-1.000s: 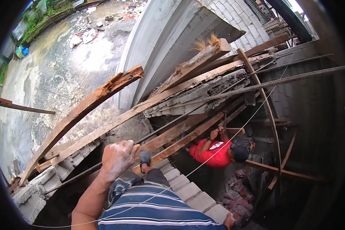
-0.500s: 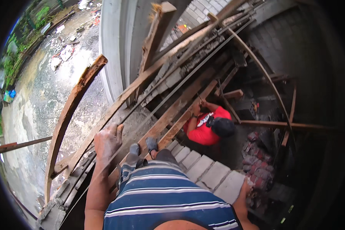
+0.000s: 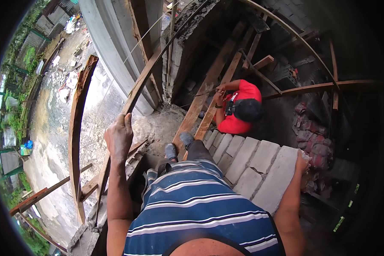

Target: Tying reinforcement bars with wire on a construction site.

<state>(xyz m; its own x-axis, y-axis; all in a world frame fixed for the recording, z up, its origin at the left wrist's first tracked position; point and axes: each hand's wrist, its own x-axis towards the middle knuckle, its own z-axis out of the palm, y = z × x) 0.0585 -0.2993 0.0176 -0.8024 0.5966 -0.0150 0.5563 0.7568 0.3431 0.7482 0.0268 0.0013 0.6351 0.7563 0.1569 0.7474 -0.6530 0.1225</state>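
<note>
My left hand [image 3: 118, 135] is closed around a long wooden beam [image 3: 137, 94] that slants up past a pale metal sheet. At the other side, my right hand [image 3: 302, 165] grips the outer end of a grey concrete block [image 3: 274, 177] atop a block wall; some fingers are hidden behind its edge. Below me, my grey shoes [image 3: 186, 139] stand by two wooden planks [image 3: 204, 100]. A co-worker in a red shirt [image 3: 242, 112] and dark cap crouches beside the planks, both hands close together near a thin dark rod.
A curved upright timber [image 3: 77, 123] stands at left over rubble-strewn concrete ground. The corrugated metal sheet [image 3: 115, 51] rises beside a broken wall edge [image 3: 181, 55]. Reddish sacks [image 3: 313, 141] lie piled at right. A curved wooden strip [image 3: 301, 38] crosses above the dark lower area.
My left hand has moved up and now wraps the wooden beam. The view has shifted, showing more of the block wall. My right hand stays on the block's end.
</note>
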